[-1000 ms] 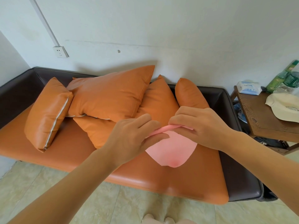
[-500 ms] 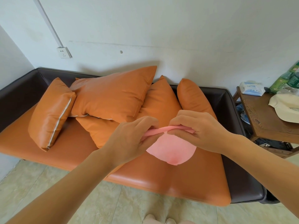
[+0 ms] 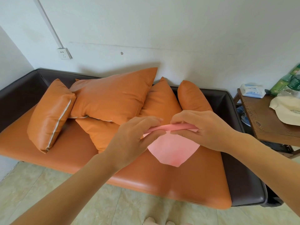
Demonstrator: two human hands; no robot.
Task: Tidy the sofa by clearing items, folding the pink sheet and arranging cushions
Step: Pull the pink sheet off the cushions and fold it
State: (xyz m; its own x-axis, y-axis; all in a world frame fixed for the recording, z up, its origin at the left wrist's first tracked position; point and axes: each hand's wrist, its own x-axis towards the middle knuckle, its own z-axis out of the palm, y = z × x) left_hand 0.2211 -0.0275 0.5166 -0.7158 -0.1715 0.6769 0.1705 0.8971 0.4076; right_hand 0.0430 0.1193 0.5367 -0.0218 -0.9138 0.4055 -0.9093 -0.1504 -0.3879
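Both hands sit slightly higher against the cushions than half a second ago, and the folded top edge of the pink sheet (image 3: 173, 148) between them looks stretched a little longer and straighter. The left hand (image 3: 134, 140) pinches the left end of that rolled edge between thumb and curled fingers (image 3: 152, 120), while the right hand (image 3: 204, 129) pinches the right end the same way, its fingers bent over the top of the fold. Below the held edge, the rest of the sheet hangs in a rounded flap over the right half of the sofa (image 3: 186, 181) seat, not reaching the front edge. Four orange cushions are piled along the back of the sofa: a small one (image 3: 50, 114) tilted near the left end, a large one (image 3: 113, 96) leaning against the wall, another (image 3: 103, 135) lying partly under it, and a narrow one (image 3: 191, 96) upright near the right back corner. Beside the sofa's right arm stands a wooden counter (image 3: 266, 125) carrying a tissue pack (image 3: 252, 90), green bottles (image 3: 290, 82) and a cream cap (image 3: 287, 111).
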